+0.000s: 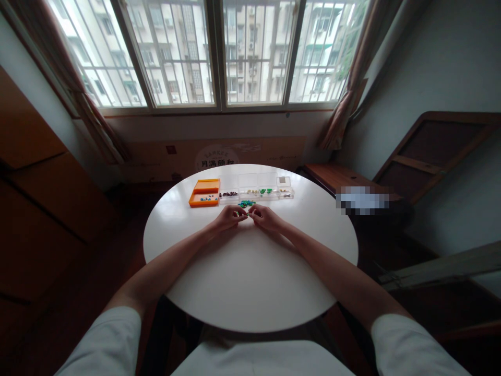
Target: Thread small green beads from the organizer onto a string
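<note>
Over the white round table (250,282), my left hand (230,216) and my right hand (265,216) meet with their fingertips almost touching. Both are closed in a pinch around a tiny green piece (247,214); its exact kind is too small to make out. Just beyond my fingers lies a small heap of blue and green pieces (247,203). To the left stands an open orange box (192,199) with a few small blue pieces in it. Behind the heap, a row of clear plastic boxes (248,180) holds dark brown, cream, green and metallic-looking bits.
A wooden side table (332,173) stands past the table's right edge, with a blurred pale item on it. Near it leans a wood-framed panel (430,151). A printed cardboard piece (156,156) is under the barred window. Wooden cabinets (35,198) fill the left side.
</note>
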`<state>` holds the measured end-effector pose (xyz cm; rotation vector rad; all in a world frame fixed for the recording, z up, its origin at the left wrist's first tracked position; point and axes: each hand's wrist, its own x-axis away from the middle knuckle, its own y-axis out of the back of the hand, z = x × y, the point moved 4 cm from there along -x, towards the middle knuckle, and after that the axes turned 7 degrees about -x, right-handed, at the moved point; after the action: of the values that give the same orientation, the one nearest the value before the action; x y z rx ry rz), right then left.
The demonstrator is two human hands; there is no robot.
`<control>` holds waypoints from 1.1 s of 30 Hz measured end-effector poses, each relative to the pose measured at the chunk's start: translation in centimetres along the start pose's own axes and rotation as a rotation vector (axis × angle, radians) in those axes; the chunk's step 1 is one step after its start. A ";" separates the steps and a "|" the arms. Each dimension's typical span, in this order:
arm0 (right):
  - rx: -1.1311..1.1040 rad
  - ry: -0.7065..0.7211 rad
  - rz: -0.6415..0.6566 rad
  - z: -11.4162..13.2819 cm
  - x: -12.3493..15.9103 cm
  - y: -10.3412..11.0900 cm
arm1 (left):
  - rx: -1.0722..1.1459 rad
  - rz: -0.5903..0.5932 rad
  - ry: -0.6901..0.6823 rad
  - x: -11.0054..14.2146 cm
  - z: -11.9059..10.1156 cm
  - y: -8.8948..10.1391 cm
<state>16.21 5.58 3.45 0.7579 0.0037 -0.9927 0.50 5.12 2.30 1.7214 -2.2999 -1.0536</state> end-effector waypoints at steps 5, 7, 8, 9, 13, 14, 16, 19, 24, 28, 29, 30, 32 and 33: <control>0.000 0.000 0.011 0.1 0.0 0.0 | -0.020 -0.013 -0.012 -0.1 0.1 0.0; 0.001 0.000 0.013 0.1 0.0 0.0 | -0.022 -0.009 -0.022 -0.1 0.0 0.0; 0.003 0.001 0.014 0.1 0.0 0.0 | -0.021 -0.007 -0.028 -0.1 -0.1 0.0; 0.005 0.002 0.013 0.1 0.0 0.0 | -0.023 -0.009 -0.036 -0.1 -0.1 0.0; 0.008 -0.006 0.006 0.0 -0.1 0.0 | -0.026 -0.032 -0.052 -0.2 -0.1 0.0; 0.008 -0.007 0.003 -0.1 -0.1 0.0 | -0.023 -0.040 -0.050 -0.2 -0.1 0.0; 0.009 -0.005 -0.002 -0.2 -0.1 0.0 | -0.018 -0.060 -0.050 -0.2 0.1 0.0; 0.016 -0.001 0.001 -0.3 -0.1 -0.1 | -0.024 -0.081 -0.061 -0.3 0.2 0.0; -0.006 -0.004 0.012 -0.2 0.0 -0.1 | -0.027 -0.076 -0.062 -0.3 0.2 0.1; -0.022 -0.009 0.022 -0.3 -0.1 -0.1 | -0.024 -0.078 -0.065 -0.2 0.0 0.1; -0.021 -0.011 0.023 -0.4 -0.1 -0.2 | -0.022 -0.076 -0.065 -0.2 0.0 0.1; -0.016 -0.012 0.022 -0.4 -0.1 -0.2 | -0.018 -0.071 -0.062 -0.2 0.0 0.1; -0.003 -0.007 0.015 -0.5 -0.2 -0.1 | -0.002 -0.059 -0.048 -0.3 0.1 0.1; 0.002 -0.003 0.011 -0.5 -0.2 -0.1 | 0.008 -0.052 -0.038 -0.2 0.2 0.0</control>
<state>16.16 6.01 3.06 0.7571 -0.0038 -0.9834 0.48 5.43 2.24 1.7894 -2.2969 -1.0966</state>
